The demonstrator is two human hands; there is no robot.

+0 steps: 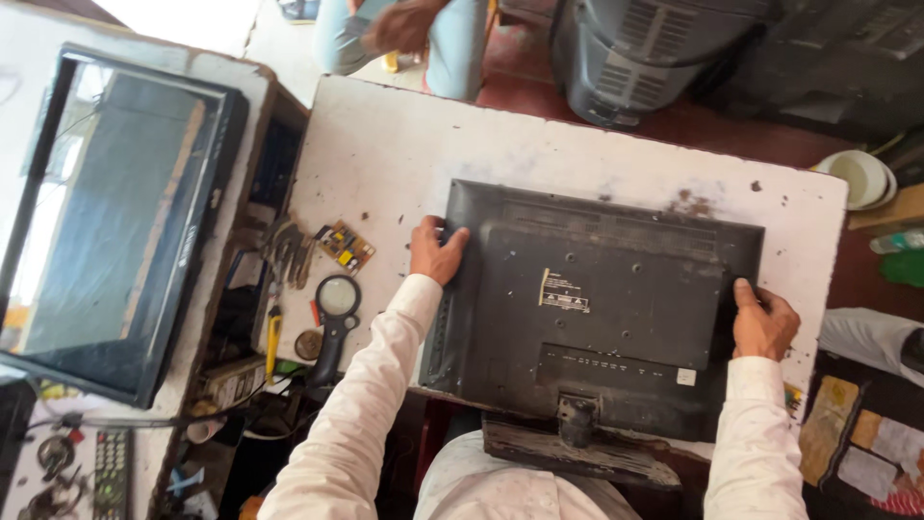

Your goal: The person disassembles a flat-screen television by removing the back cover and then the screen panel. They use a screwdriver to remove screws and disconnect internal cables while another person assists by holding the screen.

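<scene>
A black flat monitor (616, 289) lies face down on a worn white table (385, 154), its dusty back panel up and its stand (577, 448) hanging over the near edge. My left hand (435, 252) grips the monitor's left edge, fingers curled over it. My right hand (762, 323) holds the right edge, thumb on the back panel. Both sleeves are white.
A second flat screen (115, 221) lies face up on the left bench. A magnifying glass (335, 303), a small circuit board (345, 246), pliers (287, 252) and a remote (113, 474) lie between. Another person (409, 34) stands beyond the table. An old television (645, 53) sits behind, and a white bowl (859, 176) at the right.
</scene>
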